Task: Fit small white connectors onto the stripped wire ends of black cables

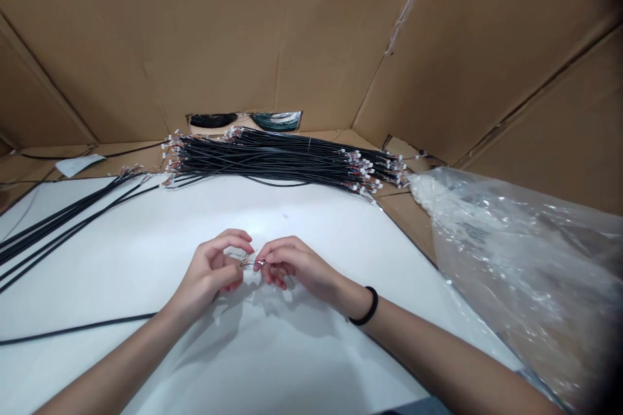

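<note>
Close together over the white tabletop, my two hands meet at the thin loose wires [246, 262] of a cable end. My left hand [217, 267] is closed around the wires, its thumb and fingers curled. In my right hand [292, 262], thumb and forefinger pinch the wire tips; a small part there is too little to make out. A black cable [97, 323] runs in from the left edge and passes behind my left forearm, which hides its link to the wires.
A large pile of black cables [263, 159] with white connectors lies at the back. More black cables [68, 220] lie at the left, near a paper slip [79, 165]. Clear plastic bags [516, 259] cover the right side. Cardboard walls [219, 32] enclose the table [311, 363].
</note>
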A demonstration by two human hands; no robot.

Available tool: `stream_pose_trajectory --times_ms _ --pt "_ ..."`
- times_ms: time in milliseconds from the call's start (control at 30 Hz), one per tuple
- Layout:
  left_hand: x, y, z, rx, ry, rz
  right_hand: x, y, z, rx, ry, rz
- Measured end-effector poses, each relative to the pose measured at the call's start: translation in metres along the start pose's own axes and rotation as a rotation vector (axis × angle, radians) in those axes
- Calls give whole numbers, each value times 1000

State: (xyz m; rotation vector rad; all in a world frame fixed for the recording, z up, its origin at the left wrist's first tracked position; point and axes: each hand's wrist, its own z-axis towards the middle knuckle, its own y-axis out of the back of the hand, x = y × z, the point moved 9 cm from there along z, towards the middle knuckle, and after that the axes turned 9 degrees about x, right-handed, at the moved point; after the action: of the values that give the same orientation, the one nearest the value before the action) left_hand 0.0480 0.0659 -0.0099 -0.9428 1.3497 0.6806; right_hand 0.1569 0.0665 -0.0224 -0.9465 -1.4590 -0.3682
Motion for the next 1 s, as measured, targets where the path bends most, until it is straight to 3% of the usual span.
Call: stream_pose_trajectory --times_ms 1000 --pt "-3 -4 -1 26 15 -16 1 0 -1 -36 -26 -7"
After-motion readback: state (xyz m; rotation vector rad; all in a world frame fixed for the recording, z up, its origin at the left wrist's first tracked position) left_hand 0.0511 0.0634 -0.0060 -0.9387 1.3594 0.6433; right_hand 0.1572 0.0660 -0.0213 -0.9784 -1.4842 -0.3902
